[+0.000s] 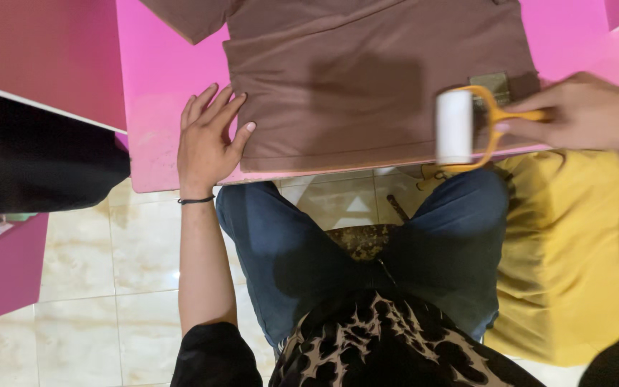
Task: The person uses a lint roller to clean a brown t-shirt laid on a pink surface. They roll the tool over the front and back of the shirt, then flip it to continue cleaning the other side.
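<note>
The brown garment (374,79) serves as the reference for all positions below. It lies spread flat on the pink table (159,86), its lower hem running parallel to the table's near edge.

Left of the garment, pink panels and a dark surface (30,158) occupy the frame edge, with pale tiled floor (94,287) beneath.

At the garment's lower left corner, the left hand (208,140) rests palm down on the table. The fingers are spread and extended, grasping nothing; the thumb tip touches the hem. This placement appears to pin the fabric so that it does not shift or bunch. A thin dark band (196,201) circles the wrist.

Below the garment's hem, the person's blue jeans (281,244) and a patterned black top (388,344) are visible.

At the garment's lower right corner, a lint roller (455,127) with a white drum and an orange frame sits on or just above the fabric; contact cannot be confirmed. The right hand (589,115) is closed around the orange handle, holding the drum axis roughly square to the hem.

Below right of the garment lies a yellow cushion (567,244).
</note>
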